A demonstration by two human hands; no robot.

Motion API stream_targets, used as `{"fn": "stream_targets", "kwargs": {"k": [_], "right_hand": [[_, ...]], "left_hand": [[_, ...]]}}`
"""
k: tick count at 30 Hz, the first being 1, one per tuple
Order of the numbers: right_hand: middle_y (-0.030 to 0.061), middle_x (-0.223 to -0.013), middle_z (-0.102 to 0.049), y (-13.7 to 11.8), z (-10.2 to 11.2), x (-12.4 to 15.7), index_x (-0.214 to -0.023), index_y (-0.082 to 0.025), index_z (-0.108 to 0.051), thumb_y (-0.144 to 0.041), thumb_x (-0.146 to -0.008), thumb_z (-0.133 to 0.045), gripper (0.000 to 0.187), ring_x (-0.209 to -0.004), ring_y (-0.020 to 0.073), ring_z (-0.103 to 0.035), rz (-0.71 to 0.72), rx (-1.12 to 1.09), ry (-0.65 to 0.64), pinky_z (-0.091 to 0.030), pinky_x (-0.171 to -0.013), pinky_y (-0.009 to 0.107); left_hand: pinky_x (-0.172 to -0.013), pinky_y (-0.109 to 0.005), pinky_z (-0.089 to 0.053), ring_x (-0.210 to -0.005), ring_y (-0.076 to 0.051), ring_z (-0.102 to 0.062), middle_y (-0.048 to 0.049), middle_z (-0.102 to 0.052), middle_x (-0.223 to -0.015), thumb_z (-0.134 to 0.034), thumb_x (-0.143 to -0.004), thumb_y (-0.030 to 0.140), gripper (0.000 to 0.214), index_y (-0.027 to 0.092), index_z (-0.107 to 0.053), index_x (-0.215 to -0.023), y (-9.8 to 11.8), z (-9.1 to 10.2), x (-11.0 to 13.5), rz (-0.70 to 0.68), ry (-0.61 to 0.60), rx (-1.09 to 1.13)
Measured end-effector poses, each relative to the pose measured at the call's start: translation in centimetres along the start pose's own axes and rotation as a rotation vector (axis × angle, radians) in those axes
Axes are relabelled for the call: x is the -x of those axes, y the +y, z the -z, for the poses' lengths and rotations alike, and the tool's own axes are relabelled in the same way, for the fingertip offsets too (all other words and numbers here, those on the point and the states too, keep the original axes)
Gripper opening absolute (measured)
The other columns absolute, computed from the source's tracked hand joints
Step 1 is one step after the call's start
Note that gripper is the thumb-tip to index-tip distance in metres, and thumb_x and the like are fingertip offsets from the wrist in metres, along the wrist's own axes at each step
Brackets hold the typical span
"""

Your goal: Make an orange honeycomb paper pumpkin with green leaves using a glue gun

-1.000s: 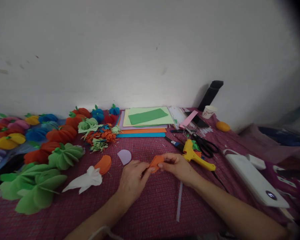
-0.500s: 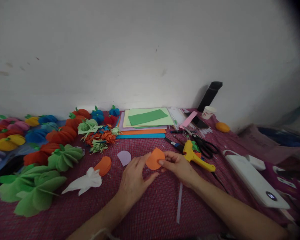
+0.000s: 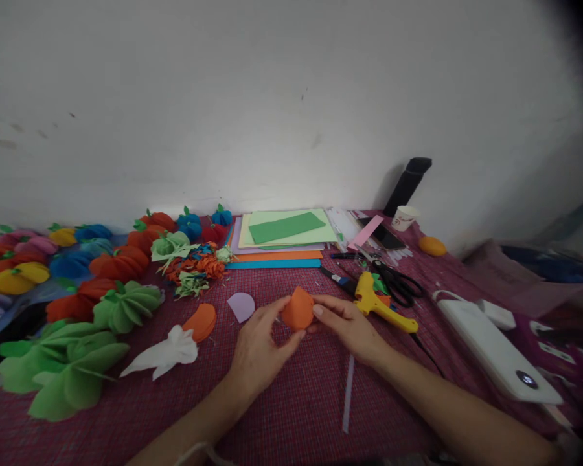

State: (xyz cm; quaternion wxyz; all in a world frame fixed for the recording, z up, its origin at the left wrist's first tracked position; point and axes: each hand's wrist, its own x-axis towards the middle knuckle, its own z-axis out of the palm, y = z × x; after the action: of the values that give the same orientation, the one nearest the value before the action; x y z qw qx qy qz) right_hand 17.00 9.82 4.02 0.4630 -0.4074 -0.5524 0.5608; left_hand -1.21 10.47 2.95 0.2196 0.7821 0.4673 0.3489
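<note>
At the lower middle of the frame a white stick (image 3: 347, 395) lies on the red checked cloth (image 3: 296, 414). Just above it, the left hand (image 3: 260, 346) and right hand (image 3: 347, 327) meet, each curled with thumb and fingertips pinching the orange paper (image 3: 298, 310) from its own side. The paper is held just above the cloth at frame centre. It is bent into a rounded, matte shape, its long axis roughly upright and its tip pointing up. Farther off lie a lilac half-circle (image 3: 241, 305), a yellow glue gun (image 3: 379, 303), black scissors (image 3: 399, 285) and stacked coloured sheets (image 3: 282, 249).
</note>
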Motion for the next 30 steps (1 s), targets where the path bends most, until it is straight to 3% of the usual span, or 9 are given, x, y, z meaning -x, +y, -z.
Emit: {"fn": "stream_targets", "kwargs": {"k": [10,16,21,27,30], "right_hand": [[0.0006,-0.086,-0.067,-0.1,0.1,0.3,-0.109,-0.022,-0.062,-0.032,-0.087,-0.049,0.028,-0.078,0.0143,-0.061,0.14,0.223,0.022,-0.049,-0.073,0.026],[0.0019,-0.091,-0.068,-0.1,-0.1,0.4,-0.111,-0.021,-0.061,-0.031,-0.087,-0.048,0.029,-0.075,0.014,-0.061,0.127,0.277,0.028,-0.05,-0.07,0.026],[0.002,-0.092,-0.068,0.0,0.0,0.4,-0.11,-0.022,-0.062,-0.031,-0.087,-0.048,0.028,-0.079,0.0148,-0.062,0.125,0.254,0.028,-0.05,-0.071,0.026],[0.0001,-0.081,-0.065,0.3,0.1,0.2,-0.109,-0.022,-0.062,-0.032,-0.087,-0.049,0.027,-0.068,0.0125,-0.061,0.106,0.218,0.056,-0.051,-0.067,0.026],[0.0003,-0.081,-0.065,0.4,0.1,0.2,-0.107,-0.021,-0.061,-0.033,-0.086,-0.05,0.027,-0.065,0.0118,-0.06,0.086,0.177,0.08,-0.052,-0.064,0.026]], "left_hand": [[-0.077,-0.027,-0.047,-0.086,-0.015,-0.06,-0.0028,-0.064,-0.108,-0.055,-0.075,0.021,0.045,0.023,-0.049,-0.12,0.5,0.1,-0.2,0.055,-0.043,0.186],[-0.076,-0.028,-0.044,-0.086,-0.017,-0.059,-0.0034,-0.066,-0.097,-0.046,-0.08,0.022,0.033,0.019,-0.056,-0.112,0.7,0.4,-0.3,0.088,-0.081,0.129],[-0.075,-0.026,-0.042,-0.084,-0.017,-0.058,-0.0035,-0.065,-0.093,-0.04,-0.084,0.025,0.033,0.017,-0.057,-0.112,0.7,0.6,-0.3,0.115,-0.095,0.234],[-0.057,-0.024,-0.036,-0.062,-0.015,-0.05,-0.0007,-0.058,-0.066,-0.033,-0.087,0.037,0.039,0.013,-0.062,-0.077,-0.2,0.0,-0.4,0.312,-0.046,0.37],[-0.058,-0.024,-0.037,-0.062,-0.014,-0.049,-0.0003,-0.055,-0.062,-0.034,-0.087,0.04,0.041,0.013,-0.06,-0.073,-0.6,-0.3,-0.6,0.373,-0.037,0.452]]}}
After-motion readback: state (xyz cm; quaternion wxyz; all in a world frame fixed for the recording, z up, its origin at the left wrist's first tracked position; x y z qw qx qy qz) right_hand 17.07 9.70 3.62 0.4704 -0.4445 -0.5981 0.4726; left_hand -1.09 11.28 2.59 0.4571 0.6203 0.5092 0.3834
